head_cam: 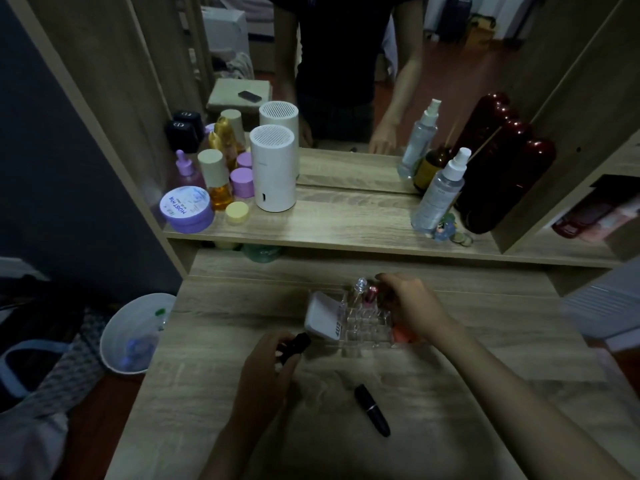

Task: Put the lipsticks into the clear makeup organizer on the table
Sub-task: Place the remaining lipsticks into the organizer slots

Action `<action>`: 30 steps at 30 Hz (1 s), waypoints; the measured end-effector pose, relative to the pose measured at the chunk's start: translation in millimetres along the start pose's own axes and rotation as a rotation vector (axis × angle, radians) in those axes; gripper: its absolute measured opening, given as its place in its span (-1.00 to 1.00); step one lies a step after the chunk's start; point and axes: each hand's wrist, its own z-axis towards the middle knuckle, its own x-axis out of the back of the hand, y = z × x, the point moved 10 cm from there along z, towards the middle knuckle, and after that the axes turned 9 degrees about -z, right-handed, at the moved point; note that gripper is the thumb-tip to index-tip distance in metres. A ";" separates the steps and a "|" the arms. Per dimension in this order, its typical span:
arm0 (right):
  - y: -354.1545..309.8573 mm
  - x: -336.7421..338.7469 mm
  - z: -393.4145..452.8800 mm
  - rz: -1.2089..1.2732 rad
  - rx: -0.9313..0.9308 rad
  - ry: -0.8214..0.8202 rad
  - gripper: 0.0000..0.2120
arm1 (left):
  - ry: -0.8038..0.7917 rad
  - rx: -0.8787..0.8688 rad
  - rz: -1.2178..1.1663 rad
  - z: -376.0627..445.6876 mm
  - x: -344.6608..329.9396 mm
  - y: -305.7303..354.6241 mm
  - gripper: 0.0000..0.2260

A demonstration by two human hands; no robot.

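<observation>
The clear makeup organizer (363, 323) stands on the wooden table in the middle of the view. A white compact (322, 317) leans in its left part, and a pink lipstick (370, 295) and a clear-capped tube (360, 285) stand at its back. My left hand (266, 372) is closed around a black lipstick (298, 344) just left of the organizer. My right hand (412, 306) rests over the organizer's right rear corner; what its fingers grip is hidden. An orange sponge (403, 334) shows under it. Another black lipstick (372, 409) lies on the table in front.
A raised shelf behind holds a white cylinder device (273, 168), purple jars (187, 209), bottles, a spray bottle (438, 195) and a dark red case (498, 174), below a mirror. A white waste bin (133, 334) stands on the floor left of the table.
</observation>
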 end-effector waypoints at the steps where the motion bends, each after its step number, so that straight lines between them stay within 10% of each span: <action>1: 0.9 1.2 -0.3 0.001 -0.001 0.002 -0.50 | -0.009 -0.015 -0.011 1.7 -2.2 6.1 -0.65; 10: 11.0 22.1 -13.9 0.035 -0.042 0.064 -0.39 | 0.022 -0.032 -0.062 17.5 -11.5 36.8 -0.77; 17: 39.5 54.3 -108.1 0.129 -0.280 0.424 -0.57 | 0.010 -0.216 0.056 34.6 -12.5 72.1 -0.80; 30: -22.3 -114.8 -148.9 0.230 -0.303 -0.384 -0.43 | -0.117 -0.250 0.065 53.6 -55.2 81.3 -0.72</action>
